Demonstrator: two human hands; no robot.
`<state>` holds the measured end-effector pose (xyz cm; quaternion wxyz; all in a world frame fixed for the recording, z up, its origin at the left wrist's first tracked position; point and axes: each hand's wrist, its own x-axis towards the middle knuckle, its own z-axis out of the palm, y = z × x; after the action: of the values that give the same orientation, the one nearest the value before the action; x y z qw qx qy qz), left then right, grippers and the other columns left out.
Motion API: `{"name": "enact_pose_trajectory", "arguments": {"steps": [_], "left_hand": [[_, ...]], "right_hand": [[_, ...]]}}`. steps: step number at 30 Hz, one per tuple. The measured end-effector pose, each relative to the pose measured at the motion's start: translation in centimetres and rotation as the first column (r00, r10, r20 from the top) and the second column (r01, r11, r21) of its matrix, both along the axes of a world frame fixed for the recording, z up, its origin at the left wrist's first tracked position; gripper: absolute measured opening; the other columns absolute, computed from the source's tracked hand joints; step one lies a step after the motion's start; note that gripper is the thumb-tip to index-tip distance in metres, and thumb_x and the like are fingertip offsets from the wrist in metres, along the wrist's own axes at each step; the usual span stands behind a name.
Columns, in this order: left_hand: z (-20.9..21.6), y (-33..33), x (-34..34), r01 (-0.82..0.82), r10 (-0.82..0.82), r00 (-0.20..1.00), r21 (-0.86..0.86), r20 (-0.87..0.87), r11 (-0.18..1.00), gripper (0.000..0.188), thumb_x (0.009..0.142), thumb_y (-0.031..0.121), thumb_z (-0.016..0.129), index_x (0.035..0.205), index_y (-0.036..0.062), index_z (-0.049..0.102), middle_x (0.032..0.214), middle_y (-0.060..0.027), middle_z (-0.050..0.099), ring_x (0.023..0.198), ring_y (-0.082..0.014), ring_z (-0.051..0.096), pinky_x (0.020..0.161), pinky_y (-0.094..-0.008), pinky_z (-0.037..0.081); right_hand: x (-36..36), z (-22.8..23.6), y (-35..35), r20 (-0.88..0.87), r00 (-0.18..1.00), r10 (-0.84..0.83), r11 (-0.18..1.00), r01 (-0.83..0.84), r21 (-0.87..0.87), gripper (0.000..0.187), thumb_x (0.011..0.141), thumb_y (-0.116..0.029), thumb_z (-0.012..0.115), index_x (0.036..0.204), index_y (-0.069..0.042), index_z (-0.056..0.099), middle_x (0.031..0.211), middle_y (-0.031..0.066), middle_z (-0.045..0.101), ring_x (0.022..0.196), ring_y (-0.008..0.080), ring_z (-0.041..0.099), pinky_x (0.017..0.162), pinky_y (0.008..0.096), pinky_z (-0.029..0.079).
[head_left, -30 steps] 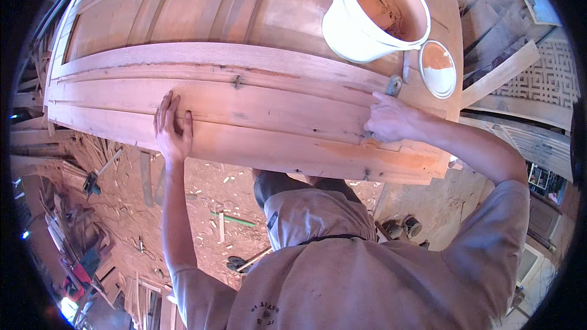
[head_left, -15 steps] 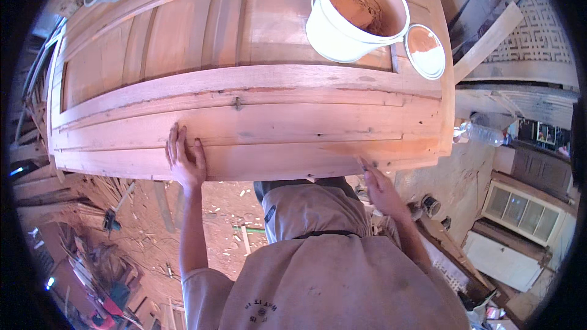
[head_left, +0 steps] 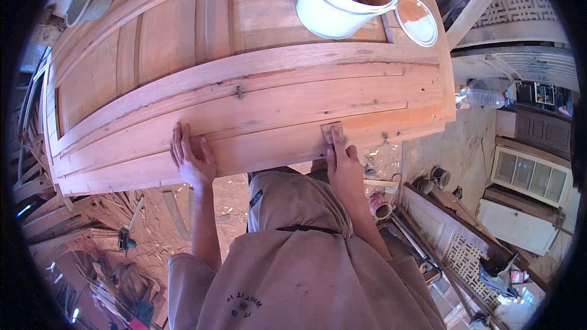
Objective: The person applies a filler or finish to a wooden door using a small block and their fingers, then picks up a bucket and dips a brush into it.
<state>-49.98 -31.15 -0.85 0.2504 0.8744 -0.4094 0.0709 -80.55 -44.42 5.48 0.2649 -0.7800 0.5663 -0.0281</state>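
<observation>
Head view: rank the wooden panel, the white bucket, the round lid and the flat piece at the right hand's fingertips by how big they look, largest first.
1. Wooden panel
2. White bucket, cut off by the top edge
3. Round lid
4. Flat piece at the right hand, partly covered

My left hand [head_left: 195, 160], fingers [head_left: 186, 140] spread, rests ahead-left of my torso [head_left: 306, 278]; ahead-right of it, my right hand [head_left: 343, 164] grips, index finger [head_left: 335, 139] extended.
</observation>
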Motion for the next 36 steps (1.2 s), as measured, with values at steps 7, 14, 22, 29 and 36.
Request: {"name": "enact_pose_trajectory", "arguments": {"steps": [7,14,22,29,36], "left_hand": [[-0.2,0.3,0.1,-0.002,0.002,1.0,0.003,0.005,1.0,0.049,0.09,0.022,0.066,0.134,0.0042,0.056,0.145,-0.0183,0.052,0.135,-0.0355,0.048,0.113,-0.0499,0.034],[-0.4,0.2,0.3,0.01,-0.011,1.0,0.009,0.028,1.0,0.049,0.09,0.024,0.065,0.135,0.0046,0.056,0.145,-0.018,0.052,0.135,-0.0351,0.048,0.113,-0.0496,0.034],[-0.3,0.2,0.1,0.009,-0.009,1.0,-0.01,0.027,1.0,0.048,0.091,0.025,0.065,0.134,0.0048,0.057,0.144,-0.0181,0.053,0.135,-0.0347,0.048,0.114,-0.0493,0.034],[-0.4,0.5,0.1,-0.016,0.016,1.0,0.0,0.017,1.0,0.049,0.091,0.025,0.064,0.135,0.0048,0.057,0.144,-0.0177,0.053,0.135,-0.0357,0.047,0.114,-0.0493,0.034],[-0.2,-0.1,0.0,0.005,-0.005,1.0,0.002,0.002,1.0,0.049,0.091,0.025,0.064,0.135,0.0055,0.057,0.145,-0.0163,0.052,0.137,-0.0338,0.047,0.114,-0.0497,0.032]], "right_hand": [[-0.2,0.3,0.2,-0.102,0.994,0.04,0.993,-0.028,0.118,0.057,0.101,-0.022,0.052,0.155,-0.019,0.035,0.1,0.0309,0.058,0.073,0.0471,0.066,0.064,0.0534,0.056],[1.6,-1.8,1.5,-0.02,1.0,-0.012,0.995,0.01,-0.103,0.052,0.1,-0.019,0.053,0.151,-0.015,0.042,0.088,0.0277,0.058,0.069,0.0458,0.062,0.064,0.0532,0.053],[3.0,-2.0,2.4,-0.003,1.0,-0.01,0.997,0.01,-0.072,0.056,0.101,-0.021,0.052,0.154,-0.019,0.035,0.089,0.0273,0.058,0.071,0.0454,0.064,0.063,0.0543,0.054],[1.4,2.4,2.3,-0.129,0.951,0.28,0.956,-0.265,0.122,0.05,0.101,-0.027,0.052,0.15,-0.022,0.043,0.089,0.0229,0.06,0.072,0.044,0.065,0.063,0.0531,0.055],[2.3,4.4,-7.5,-0.201,0.76,0.618,0.784,-0.575,0.234,0.034,0.103,-0.04,0.046,0.126,-0.021,0.063,0.093,0.0194,0.066,0.089,0.0379,0.068,0.076,0.0492,0.055]]}}
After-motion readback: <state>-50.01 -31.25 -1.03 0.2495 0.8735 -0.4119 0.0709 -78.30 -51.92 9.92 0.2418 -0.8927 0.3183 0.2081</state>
